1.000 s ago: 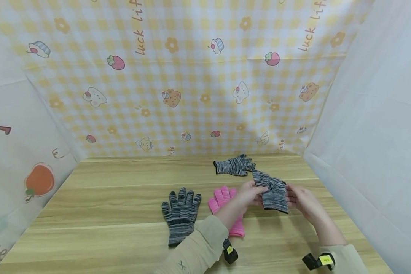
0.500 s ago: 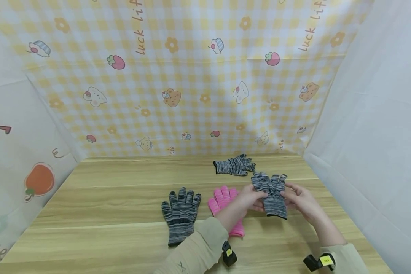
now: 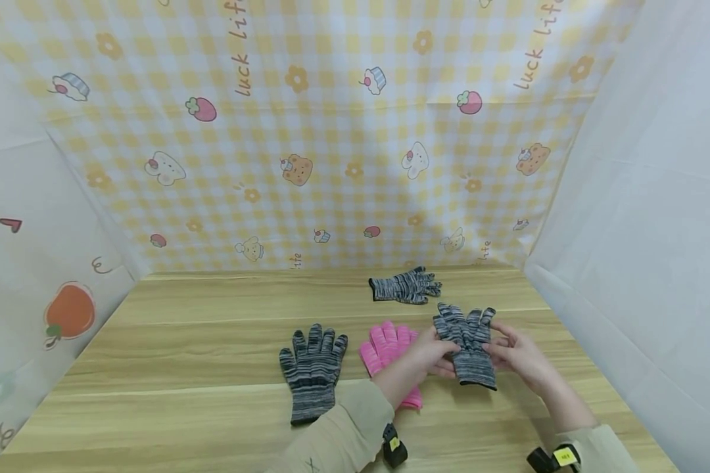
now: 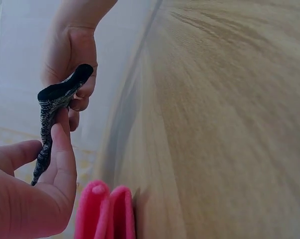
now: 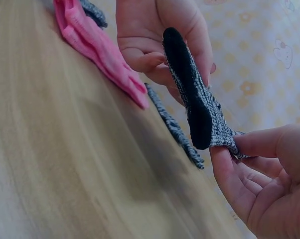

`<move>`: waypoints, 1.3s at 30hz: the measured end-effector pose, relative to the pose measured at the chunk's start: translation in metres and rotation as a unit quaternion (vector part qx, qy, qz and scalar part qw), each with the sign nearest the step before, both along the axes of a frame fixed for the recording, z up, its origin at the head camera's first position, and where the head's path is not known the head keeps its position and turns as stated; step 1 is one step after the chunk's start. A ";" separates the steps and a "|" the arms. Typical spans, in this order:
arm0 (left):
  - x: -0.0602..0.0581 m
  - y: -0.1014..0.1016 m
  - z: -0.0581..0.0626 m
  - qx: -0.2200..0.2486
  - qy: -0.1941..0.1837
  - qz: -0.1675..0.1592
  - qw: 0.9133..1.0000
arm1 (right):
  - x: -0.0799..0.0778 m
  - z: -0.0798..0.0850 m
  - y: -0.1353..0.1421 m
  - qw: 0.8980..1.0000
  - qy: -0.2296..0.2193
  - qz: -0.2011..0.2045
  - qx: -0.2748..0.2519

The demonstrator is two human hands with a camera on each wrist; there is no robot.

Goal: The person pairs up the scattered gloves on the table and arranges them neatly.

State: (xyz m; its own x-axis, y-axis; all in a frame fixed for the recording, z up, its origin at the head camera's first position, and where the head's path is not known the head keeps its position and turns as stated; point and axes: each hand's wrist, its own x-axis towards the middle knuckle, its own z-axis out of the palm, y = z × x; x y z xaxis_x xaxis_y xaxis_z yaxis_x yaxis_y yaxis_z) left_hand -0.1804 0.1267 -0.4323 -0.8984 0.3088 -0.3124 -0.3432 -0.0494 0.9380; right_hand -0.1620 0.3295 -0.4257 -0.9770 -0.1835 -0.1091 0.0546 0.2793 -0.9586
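Observation:
Held above the right part of the table is a grey-and-black knit glove [image 3: 472, 351], its fingers pointing away and its dark-edged cuff toward me. My left hand [image 3: 432, 351] pinches its left side, thumb on top and fingers beneath. On the other side my right hand [image 3: 517, 355] pinches the glove with thumb and fingers. The right wrist view looks into the dark cuff opening [image 5: 182, 84], which gapes a little. A pink glove [image 3: 384, 345] lies on the table, partly covered by my left forearm.
Left of the pink glove, another grey-and-black glove [image 3: 313, 374] lies flat, fingers away from me. One more grey-and-black glove [image 3: 403, 287] lies sideways near the back edge. The wooden table [image 3: 183, 355] meets a checked cloth [image 3: 331, 131] behind and white cloth walls at both sides.
Both hands have brought the held glove slightly lower and nearer to me. It has turned straighter, and its fingers are more spread out. The gloves on the table have stayed put.

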 end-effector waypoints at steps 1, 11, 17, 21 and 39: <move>0.000 0.000 0.000 -0.002 -0.006 0.002 1.000 | 0.000 -0.001 -0.001 1.000 -0.001 0.001 0.001; 0.004 -0.007 -0.001 -0.006 -0.037 -0.005 0.999 | 0.002 -0.004 -0.005 1.000 -0.008 0.009 0.024; 0.004 -0.008 -0.003 -0.010 -0.063 -0.015 0.998 | 0.002 -0.011 -0.006 0.999 -0.006 0.014 0.039; 0.005 -0.010 -0.003 -0.017 -0.072 -0.030 0.997 | 0.003 -0.012 -0.006 0.999 -0.003 0.013 0.043; 0.006 -0.015 -0.003 -0.026 -0.076 -0.064 0.995 | 0.004 -0.022 -0.006 0.997 0.014 0.011 0.079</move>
State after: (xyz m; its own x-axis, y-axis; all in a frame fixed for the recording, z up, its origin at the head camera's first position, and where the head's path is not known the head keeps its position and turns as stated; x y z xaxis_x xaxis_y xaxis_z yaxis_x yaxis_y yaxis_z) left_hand -0.1749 0.1119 -0.4349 -0.7942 0.3978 -0.4594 -0.4807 0.0511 0.8754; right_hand -0.1583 0.3234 -0.4475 -0.9759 -0.1879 -0.1112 0.0205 0.4282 -0.9035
